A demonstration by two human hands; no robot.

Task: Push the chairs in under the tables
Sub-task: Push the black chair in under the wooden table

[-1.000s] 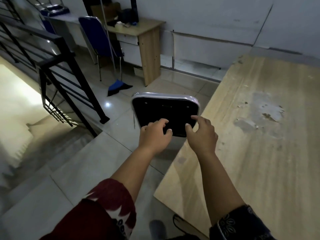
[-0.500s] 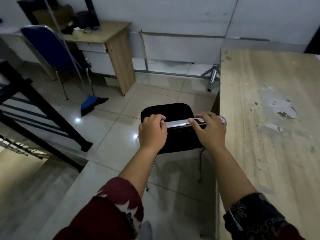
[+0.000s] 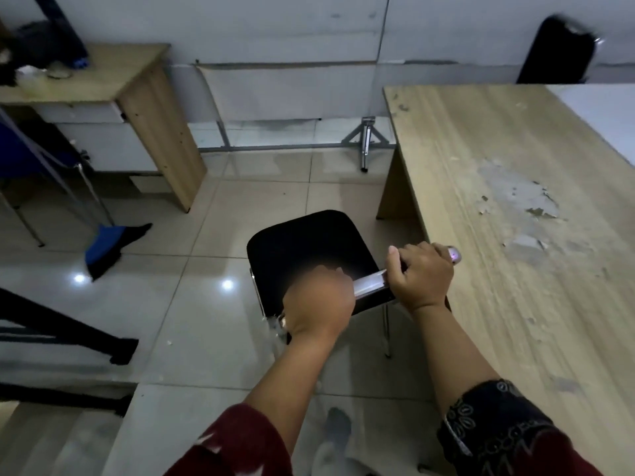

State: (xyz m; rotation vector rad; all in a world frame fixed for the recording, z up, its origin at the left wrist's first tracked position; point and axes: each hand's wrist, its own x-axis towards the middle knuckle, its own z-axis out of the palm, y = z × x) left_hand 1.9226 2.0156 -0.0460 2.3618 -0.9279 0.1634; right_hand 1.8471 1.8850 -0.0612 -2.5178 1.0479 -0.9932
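Note:
A black chair [image 3: 302,249] with a chrome frame stands on the tiled floor just left of a long wooden table [image 3: 508,235]. I look down on its seat from behind the backrest. My left hand [image 3: 318,304] grips the left end of the backrest's shiny top rail. My right hand [image 3: 421,274] grips the right end, which reaches over the table's left edge. A second black chair [image 3: 556,51] stands at the table's far end against the wall.
A small wooden desk [image 3: 137,97] with drawers stands at the back left, a blue chair [image 3: 20,156] beside it. A blue broom [image 3: 103,249] leans there. A black stair railing [image 3: 62,324] and steps lie at the left. A metal bracket [image 3: 367,142] stands by the wall.
The chair's backrest has come upright and I look down on the seat. Both hands have closed on the top rail, and the chair has turned with its right end over the table edge.

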